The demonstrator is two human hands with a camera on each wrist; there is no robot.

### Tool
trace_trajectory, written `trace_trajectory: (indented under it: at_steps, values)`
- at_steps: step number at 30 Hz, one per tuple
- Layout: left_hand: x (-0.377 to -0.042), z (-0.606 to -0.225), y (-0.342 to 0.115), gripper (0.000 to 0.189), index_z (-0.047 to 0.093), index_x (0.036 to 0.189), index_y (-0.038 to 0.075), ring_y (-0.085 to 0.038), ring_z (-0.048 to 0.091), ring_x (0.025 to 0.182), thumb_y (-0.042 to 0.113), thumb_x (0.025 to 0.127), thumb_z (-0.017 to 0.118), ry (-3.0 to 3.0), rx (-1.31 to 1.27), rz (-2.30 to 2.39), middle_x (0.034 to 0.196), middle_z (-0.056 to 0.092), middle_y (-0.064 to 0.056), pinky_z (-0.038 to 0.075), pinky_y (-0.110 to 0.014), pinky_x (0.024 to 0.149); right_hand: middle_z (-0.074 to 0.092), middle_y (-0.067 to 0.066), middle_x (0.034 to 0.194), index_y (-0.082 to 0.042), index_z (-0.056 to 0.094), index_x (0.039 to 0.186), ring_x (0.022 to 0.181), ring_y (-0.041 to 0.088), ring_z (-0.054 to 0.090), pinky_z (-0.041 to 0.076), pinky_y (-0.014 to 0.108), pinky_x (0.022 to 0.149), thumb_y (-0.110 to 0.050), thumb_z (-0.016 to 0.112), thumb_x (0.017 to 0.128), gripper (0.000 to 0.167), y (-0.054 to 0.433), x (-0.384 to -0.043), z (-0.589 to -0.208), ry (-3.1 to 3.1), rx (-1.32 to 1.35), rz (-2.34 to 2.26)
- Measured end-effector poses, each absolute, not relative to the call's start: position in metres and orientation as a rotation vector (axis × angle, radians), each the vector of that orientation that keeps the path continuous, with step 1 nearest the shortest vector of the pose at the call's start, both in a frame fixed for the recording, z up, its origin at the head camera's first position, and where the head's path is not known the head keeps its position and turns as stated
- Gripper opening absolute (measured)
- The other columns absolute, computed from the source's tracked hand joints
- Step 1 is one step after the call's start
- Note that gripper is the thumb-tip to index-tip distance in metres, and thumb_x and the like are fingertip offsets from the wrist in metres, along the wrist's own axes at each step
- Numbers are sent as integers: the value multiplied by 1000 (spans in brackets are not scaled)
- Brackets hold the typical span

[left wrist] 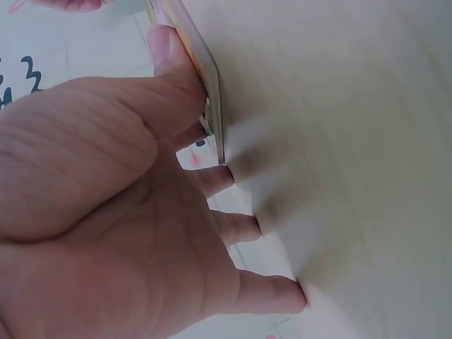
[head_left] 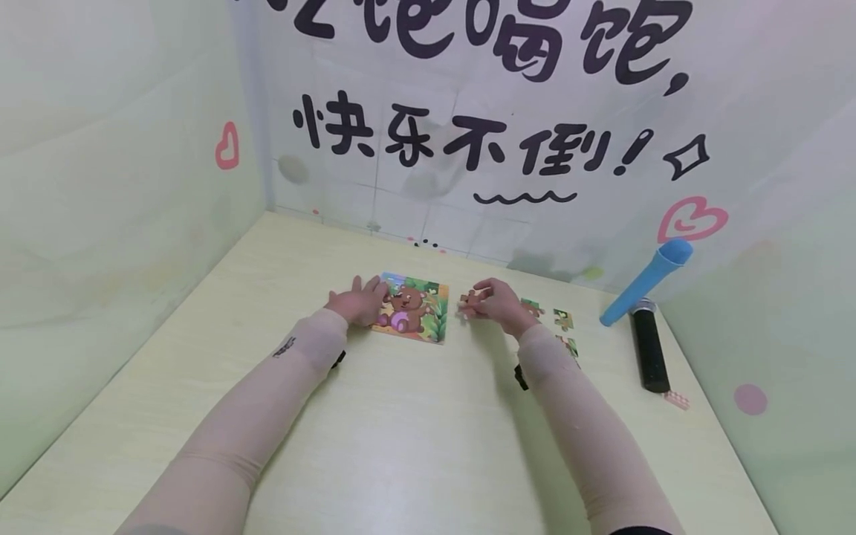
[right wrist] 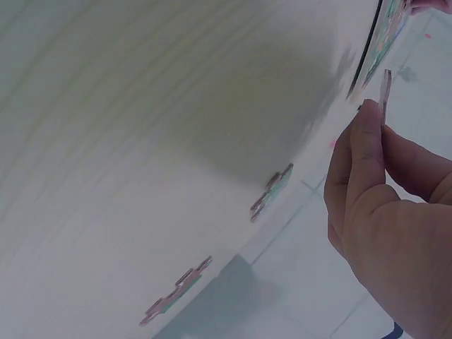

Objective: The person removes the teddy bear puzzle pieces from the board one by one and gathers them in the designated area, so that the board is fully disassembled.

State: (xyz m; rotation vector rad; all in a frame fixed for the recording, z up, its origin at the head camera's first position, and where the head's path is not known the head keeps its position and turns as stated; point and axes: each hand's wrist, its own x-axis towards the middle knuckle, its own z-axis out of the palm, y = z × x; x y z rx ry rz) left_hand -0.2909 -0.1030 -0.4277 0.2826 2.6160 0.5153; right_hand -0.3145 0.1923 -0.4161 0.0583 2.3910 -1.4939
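Observation:
A puzzle board (head_left: 417, 310) with a brown bear picture lies flat on the table. My left hand (head_left: 360, 303) rests at its left edge. In the left wrist view the thumb (left wrist: 169, 60) lies on the board (left wrist: 205, 67), while the other fingers reach out straight, several tips touching the tabletop. Just right of the board, my right hand (head_left: 498, 303) pinches a brown puzzle piece (head_left: 470, 299) between thumb and fingers. That piece (right wrist: 385, 95) appears edge-on in the right wrist view, held above the table, its picture hidden there.
Several loose puzzle pieces (head_left: 563, 319) lie right of my right hand, one partly behind the sleeve. Farther right are a blue tube-shaped thing (head_left: 645, 284) and a black microphone (head_left: 649, 349). A wall with printed lettering (head_left: 475, 141) rises behind the table.

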Motion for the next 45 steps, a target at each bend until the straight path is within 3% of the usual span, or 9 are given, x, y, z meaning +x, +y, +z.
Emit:
trace_trajectory:
  at_steps: [6,13,19,26,32,41,45]
  values:
    - [-290,-426,-102,54,25,158,12,-43,-13,152,6,105,37,2614,279,516,171,-5,-11,1,-81,109,48,18,118,10,40,141,92,19,60,58,30,89,10,58,97,47,217,-312,-415,2402,62,-1473]
    - [-292,-428,-102,50,26,156,13,-42,-13,153,8,107,35,2613,275,498,171,-5,-11,2,-81,109,49,17,113,12,39,141,89,16,58,58,24,81,9,59,97,48,246,-310,-420,2437,109,-1442]
    - [-292,-430,-102,54,25,157,13,-43,-14,152,5,106,36,2604,276,505,171,-6,-11,0,-81,109,50,16,113,12,39,142,94,18,58,58,25,80,5,60,98,49,273,-306,-426,2467,143,-1389]
    - [-293,-431,-104,55,21,160,14,-43,-15,152,7,107,34,2600,271,494,171,-7,-11,1,-82,108,53,14,115,7,42,141,87,15,70,49,32,74,-9,59,103,45,298,-296,-417,2502,150,-1251]
    - [-293,-430,-105,51,24,158,14,-43,-15,152,10,108,34,2600,266,510,171,-6,-11,1,-82,108,54,15,115,6,46,134,93,23,61,50,35,76,-12,60,102,40,303,-293,-416,2582,170,-1135]
    - [-290,-428,-105,48,27,157,13,-42,-13,153,13,109,32,2611,269,519,171,-4,-11,2,-82,109,57,20,107,7,48,126,69,15,65,54,29,65,-5,60,98,32,295,-294,-418,2640,238,-1107]
    - [-290,-426,-105,50,27,156,14,-41,-15,153,9,107,35,2602,273,542,171,-5,-10,0,-81,109,55,30,124,6,50,126,75,21,64,52,33,70,-4,59,99,30,293,-296,-418,2669,237,-1029]
